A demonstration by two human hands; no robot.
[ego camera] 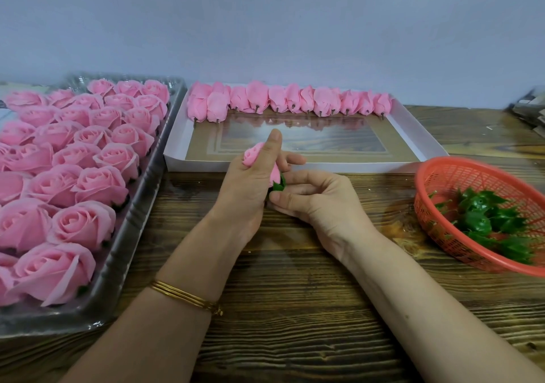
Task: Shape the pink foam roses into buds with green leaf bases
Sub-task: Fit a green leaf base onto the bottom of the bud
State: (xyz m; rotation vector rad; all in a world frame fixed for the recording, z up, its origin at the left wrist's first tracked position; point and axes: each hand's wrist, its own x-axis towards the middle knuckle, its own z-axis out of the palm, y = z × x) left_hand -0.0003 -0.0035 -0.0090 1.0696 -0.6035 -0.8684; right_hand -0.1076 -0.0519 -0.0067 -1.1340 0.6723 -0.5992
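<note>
My left hand [244, 188] grips a pink foam rose [254, 153] squeezed into a bud, thumb stretched up along its side. At the bud's bottom sits a green leaf base [278, 184], and my right hand [318, 202] pinches it with curled fingers against the bud. Both hands hover over the wooden table [295, 309], just in front of the white box. Much of the bud is hidden inside my left hand.
A clear plastic tray [129, 235] on the left holds several open pink roses [85, 223]. A white shallow box [413, 135] behind my hands has a row of finished buds [289, 99] along its far edge. A red basket [436, 182] of green leaf bases [483, 217] sits at right.
</note>
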